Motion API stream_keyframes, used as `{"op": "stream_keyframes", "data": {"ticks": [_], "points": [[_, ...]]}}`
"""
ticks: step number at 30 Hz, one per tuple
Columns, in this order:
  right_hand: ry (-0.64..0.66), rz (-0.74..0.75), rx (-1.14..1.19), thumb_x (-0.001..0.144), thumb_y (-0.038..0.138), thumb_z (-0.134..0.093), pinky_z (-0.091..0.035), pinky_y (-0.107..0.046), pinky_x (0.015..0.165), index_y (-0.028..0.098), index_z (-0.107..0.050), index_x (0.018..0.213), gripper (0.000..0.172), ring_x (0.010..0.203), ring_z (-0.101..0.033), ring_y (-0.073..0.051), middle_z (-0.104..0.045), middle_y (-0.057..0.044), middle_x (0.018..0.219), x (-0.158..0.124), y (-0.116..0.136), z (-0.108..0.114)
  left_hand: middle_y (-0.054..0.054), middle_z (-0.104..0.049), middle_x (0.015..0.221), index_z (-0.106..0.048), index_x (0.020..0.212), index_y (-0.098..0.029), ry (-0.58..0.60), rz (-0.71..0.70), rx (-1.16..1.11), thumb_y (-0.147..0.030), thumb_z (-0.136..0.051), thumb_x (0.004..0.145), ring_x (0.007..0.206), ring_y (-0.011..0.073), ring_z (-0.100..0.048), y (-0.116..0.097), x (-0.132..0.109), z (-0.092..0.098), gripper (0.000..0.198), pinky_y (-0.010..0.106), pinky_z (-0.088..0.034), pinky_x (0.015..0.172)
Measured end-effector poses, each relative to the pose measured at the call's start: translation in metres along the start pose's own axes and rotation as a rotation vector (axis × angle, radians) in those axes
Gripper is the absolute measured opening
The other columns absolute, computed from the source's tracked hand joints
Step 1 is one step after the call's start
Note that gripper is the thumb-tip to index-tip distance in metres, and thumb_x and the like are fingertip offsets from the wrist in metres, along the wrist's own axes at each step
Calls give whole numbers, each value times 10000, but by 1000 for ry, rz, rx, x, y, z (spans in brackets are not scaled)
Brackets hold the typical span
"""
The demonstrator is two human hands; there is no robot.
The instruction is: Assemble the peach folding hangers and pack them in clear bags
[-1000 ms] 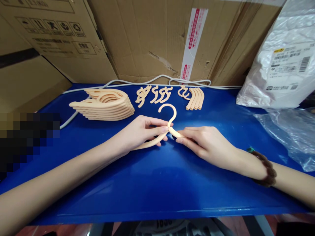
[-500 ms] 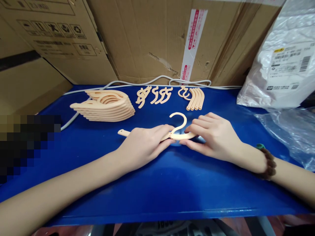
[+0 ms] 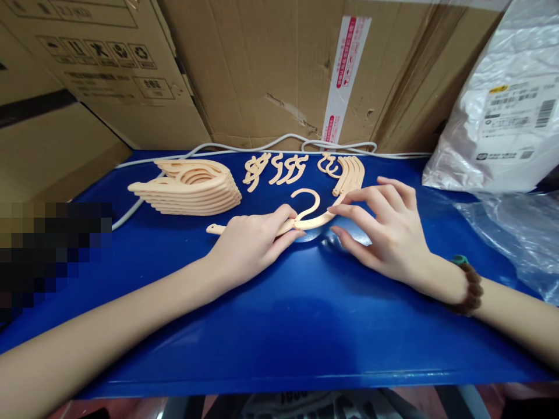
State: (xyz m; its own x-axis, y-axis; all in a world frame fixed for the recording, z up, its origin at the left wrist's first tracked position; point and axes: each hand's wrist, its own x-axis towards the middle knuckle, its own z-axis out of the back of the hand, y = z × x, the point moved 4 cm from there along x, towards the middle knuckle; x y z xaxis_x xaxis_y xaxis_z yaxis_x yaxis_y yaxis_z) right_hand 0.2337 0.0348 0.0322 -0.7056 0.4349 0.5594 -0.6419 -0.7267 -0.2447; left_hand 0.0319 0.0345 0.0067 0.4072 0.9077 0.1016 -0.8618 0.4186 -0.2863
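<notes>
My left hand (image 3: 255, 235) grips a cream folding clothes hanger (image 3: 315, 221) near its centre joint, thumb and fingers closed on it. The hanger's curved hook stands up past my fingertips, and one arm's holed end sticks out to the left of the hand. My right hand (image 3: 384, 233) is beside the hanger's other arm with its fingers spread and curved. Its fingertips are close to that arm; whether they touch it I cannot tell. The far tip of this arm reaches toward several loose curved hanger arms (image 3: 350, 171) at the back.
A stack of cream hangers (image 3: 192, 189) lies at back left. Small loose hanger parts (image 3: 288, 169) and hooks (image 3: 328, 164) lie along the back by a white cable (image 3: 279, 138). Cardboard boxes (image 3: 262, 70) wall the blue table (image 3: 279, 326); a white plastic parcel (image 3: 498, 134) stands right.
My right hand's fingers have loosened from the hanger's right arm and spread apart. The hanger has shifted slightly left and away, its right arm now swung upward, with my left hand still holding it.
</notes>
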Motion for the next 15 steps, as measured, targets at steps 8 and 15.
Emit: {"op": "stream_keyframes", "data": {"ticks": [8,15], "points": [[8,132,26,970,261,-570,-396,-408,927,142,-641,1231,296,877,-595,-212,-724,-44,933,1,11,-3,-6,-721,774,-574,1044,-216,-122,-104,58,-416,-499,1007,628,228,-695,-2,-5,-2,217,244,-283,522],[14,101,64,971,264,-566,-392,-447,1019,142,-603,1343,393,951,-619,-231,-747,-49,976,-1,9,-6,-24,-699,726,-577,1009,-204,-214,-209,76,-389,-544,990,537,197,-658,-6,-7,1,189,237,-285,486]]}}
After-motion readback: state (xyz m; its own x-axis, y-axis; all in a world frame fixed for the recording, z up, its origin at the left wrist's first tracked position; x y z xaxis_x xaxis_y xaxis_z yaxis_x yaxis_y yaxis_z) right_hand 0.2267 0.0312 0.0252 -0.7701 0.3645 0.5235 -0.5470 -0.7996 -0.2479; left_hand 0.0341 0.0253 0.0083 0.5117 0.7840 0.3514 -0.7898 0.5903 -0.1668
